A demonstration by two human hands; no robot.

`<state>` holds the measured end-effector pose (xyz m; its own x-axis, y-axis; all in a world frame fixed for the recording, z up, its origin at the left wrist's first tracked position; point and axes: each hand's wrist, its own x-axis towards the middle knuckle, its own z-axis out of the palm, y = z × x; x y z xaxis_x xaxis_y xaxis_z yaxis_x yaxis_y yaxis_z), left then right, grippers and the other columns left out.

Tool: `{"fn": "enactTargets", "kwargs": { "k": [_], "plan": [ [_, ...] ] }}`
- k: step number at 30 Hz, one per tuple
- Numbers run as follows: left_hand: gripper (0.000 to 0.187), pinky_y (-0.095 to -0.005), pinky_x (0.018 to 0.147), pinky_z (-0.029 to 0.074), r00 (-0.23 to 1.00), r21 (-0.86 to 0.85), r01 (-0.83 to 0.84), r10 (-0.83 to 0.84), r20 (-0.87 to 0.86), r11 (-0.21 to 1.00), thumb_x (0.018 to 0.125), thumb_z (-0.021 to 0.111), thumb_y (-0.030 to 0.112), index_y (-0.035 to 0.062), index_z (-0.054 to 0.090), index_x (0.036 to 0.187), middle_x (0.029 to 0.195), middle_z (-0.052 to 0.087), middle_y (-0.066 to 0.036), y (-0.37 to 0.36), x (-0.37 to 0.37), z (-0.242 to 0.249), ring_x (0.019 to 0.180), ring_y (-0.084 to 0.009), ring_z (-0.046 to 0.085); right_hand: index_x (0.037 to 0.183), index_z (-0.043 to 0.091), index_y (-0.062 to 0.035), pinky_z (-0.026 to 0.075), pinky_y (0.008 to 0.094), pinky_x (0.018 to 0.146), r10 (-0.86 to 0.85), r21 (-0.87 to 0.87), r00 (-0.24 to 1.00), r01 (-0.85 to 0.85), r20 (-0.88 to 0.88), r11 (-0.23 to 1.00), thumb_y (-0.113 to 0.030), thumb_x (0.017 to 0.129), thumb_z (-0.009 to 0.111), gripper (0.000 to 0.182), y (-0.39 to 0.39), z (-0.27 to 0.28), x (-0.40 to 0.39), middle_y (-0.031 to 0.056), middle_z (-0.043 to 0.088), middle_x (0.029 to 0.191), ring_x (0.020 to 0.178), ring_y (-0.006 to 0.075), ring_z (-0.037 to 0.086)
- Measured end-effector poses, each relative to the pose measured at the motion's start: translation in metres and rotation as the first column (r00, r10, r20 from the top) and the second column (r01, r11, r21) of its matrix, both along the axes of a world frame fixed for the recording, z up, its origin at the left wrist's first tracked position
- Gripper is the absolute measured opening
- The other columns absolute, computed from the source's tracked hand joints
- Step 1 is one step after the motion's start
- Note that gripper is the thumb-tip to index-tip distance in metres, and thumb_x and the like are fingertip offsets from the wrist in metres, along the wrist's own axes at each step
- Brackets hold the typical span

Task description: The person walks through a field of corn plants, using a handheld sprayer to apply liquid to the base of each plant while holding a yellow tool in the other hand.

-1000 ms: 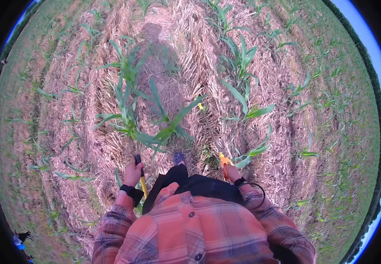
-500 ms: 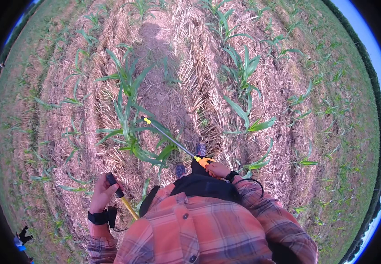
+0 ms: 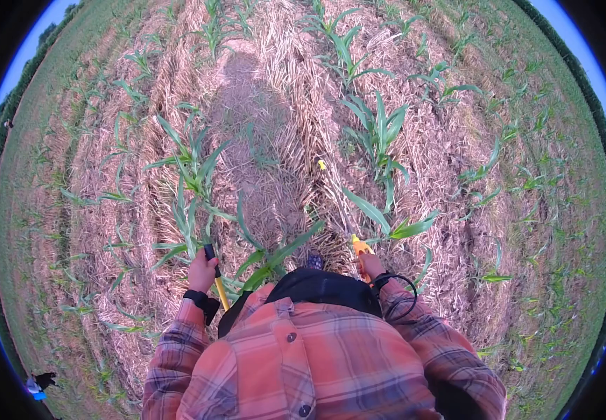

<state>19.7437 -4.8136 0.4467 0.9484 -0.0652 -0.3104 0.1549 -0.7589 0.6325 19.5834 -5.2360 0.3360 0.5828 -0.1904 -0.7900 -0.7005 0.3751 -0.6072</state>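
My left hand [image 3: 203,271] is closed around the black grip [image 3: 210,252] of a yellow lever [image 3: 222,294] at my left side. On the right, my right hand [image 3: 371,266] holds the orange handle [image 3: 362,247] of a spray wand. The thin wand runs up and slightly left from the handle to a yellow nozzle [image 3: 322,165], over straw between two rows of young plants. A green plant [image 3: 271,266] stands between my hands, close to my body. A black hose [image 3: 406,283] loops beside my right wrist.
Rows of young green plants [image 3: 380,126] grow in straw-covered soil on both sides. One patterned shoe [image 3: 315,261] shows below my waist. A distant person [image 3: 37,383] is at the lower left edge. A dark shadow lies on the ground ahead.
My left hand has moved right and up with the lever. The wand has swung right, its nozzle moving from the left plants to the straw between the rows, and my right hand has shifted slightly right.
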Motion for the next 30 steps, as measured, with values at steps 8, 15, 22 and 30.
{"fn": "enactTargets", "kwargs": {
  "k": [8,15,22,30],
  "plan": [
    [0.024,-0.0327,0.055,0.042,0.999,-0.067,-0.028,0.03,0.032,0.997,0.072,0.053,0.012,-0.0006,0.045,0.091,0.071,0.054,-0.016,-0.032,0.027,0.019,0.064,-0.0267,0.055,0.071,0.043,-0.0057,0.027,0.0261,0.029,-0.294,-0.071,0.947,0.287,-0.131,0.955,-0.032,0.079,0.041,0.028,-0.069,-0.013,0.021,0.0024,0.04,0.049,0.032,0.0123,0.034],
    [0.025,-0.0235,0.066,0.042,0.988,-0.511,-0.138,0.085,-0.126,0.848,0.074,0.048,-0.001,-0.0017,0.041,0.097,0.077,0.053,-0.006,-0.022,0.035,0.154,0.071,-0.0121,0.053,0.067,0.043,-0.0054,0.027,0.0261,0.03,-0.326,-0.058,0.936,0.321,-0.129,0.945,-0.034,0.081,0.037,0.033,-0.084,-0.017,0.052,0.0016,0.038,0.046,0.031,0.0134,0.033],
    [0.02,-0.03,0.052,0.042,0.994,-0.293,-0.108,0.113,0.001,0.95,0.07,0.054,0.007,-0.0006,0.046,0.086,0.066,0.054,-0.013,-0.034,0.143,0.015,0.06,-0.0214,0.055,0.069,0.045,-0.0051,0.028,0.0239,0.03,-0.223,-0.028,0.958,0.222,-0.181,0.975,-0.034,0.079,0.043,0.031,-0.048,-0.008,0.142,0.001,0.04,0.047,0.031,0.0116,0.033],
    [0.023,-0.0398,0.058,0.04,0.992,0.004,-0.121,0.121,-0.025,0.993,0.069,0.056,0.013,0.0012,0.046,0.085,0.071,0.054,-0.019,0.0,0.245,-0.004,0.07,-0.0348,0.053,0.067,0.046,-0.0056,0.03,0.0239,0.031,0.19,-0.078,0.978,-0.196,-0.086,0.977,-0.033,0.08,0.042,0.03,0.013,0.003,0.29,0.0015,0.042,0.049,0.034,0.0111,0.037]
  ]
}}
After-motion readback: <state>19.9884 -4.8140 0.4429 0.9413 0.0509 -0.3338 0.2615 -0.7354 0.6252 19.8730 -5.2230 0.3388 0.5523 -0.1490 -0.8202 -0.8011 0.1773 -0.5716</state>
